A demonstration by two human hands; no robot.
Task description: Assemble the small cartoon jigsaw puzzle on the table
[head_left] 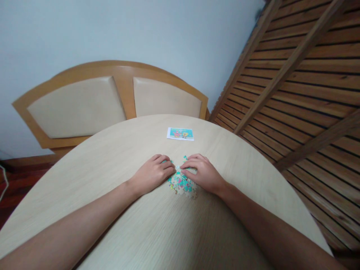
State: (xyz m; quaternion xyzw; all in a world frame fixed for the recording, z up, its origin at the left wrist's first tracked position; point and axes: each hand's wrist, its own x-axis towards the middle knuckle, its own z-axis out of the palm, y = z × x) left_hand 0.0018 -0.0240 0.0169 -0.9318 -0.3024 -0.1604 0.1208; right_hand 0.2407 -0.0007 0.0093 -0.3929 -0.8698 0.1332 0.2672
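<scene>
A loose heap of jigsaw puzzle pieces (pixel 182 183) lies on the round table, some turquoise, pink or yellow, others plain pale side up. My left hand (pixel 156 170) rests at the heap's left edge, fingers curled inward and thumb hidden beneath; whatever those fingertips grip is out of sight. From the right, my right hand (pixel 204 172) reaches over the pieces with its thumb and fingers apart. Its fingertips touch the top of the heap. Between the two hands sits a small pale puzzle piece (pixel 177 167). Beyond them lies a picture card (pixel 180 134) with pink and yellow cartoon figures on turquoise.
The pale wooden table (pixel 118 150) has a curved far edge. Behind it stands a wood-framed headboard (pixel 75 107) with cream panels, against a light blue wall (pixel 157 33). A slatted wooden structure (pixel 295 86) leans at the right. A white cable (pixel 4 182) hangs at far left.
</scene>
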